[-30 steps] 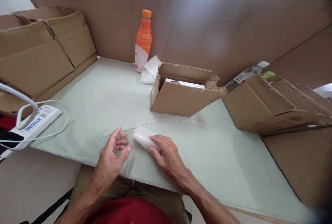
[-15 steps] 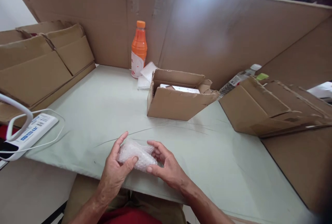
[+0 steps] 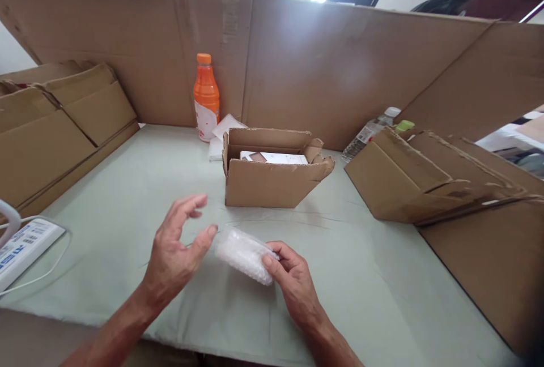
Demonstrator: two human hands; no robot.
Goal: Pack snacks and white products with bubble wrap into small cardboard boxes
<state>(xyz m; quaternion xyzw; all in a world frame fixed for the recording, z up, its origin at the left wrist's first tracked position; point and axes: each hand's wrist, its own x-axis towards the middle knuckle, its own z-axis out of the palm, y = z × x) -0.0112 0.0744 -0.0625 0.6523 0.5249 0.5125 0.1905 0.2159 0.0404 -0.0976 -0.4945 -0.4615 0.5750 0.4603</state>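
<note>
A bundle of bubble wrap point(image 3: 244, 256) is gripped at its right end by my right hand point(image 3: 293, 276), thumb on top and fingers behind. What the wrap encloses, if anything, I cannot make out. My left hand point(image 3: 176, 242) is off the bundle, just to its left, thumb and fingers apart with nothing between them. Beyond both hands stands an open cardboard box point(image 3: 263, 186), its flaps up, with a white box point(image 3: 272, 158) showing inside.
An orange bottle point(image 3: 206, 98) stands at the back beside folded white wrap point(image 3: 216, 143). Cardboard boxes flank the table point(image 3: 340, 282) left point(image 3: 63, 123) and right point(image 3: 403, 180). A clear bottle point(image 3: 369, 135) leans behind the right ones. At far left lies a power strip point(image 3: 32, 248) with a cable.
My left hand has let go of the bubble wrap and moved left. The bundle, now flatter and longer, stays in my right hand. The camera view has shifted.
</note>
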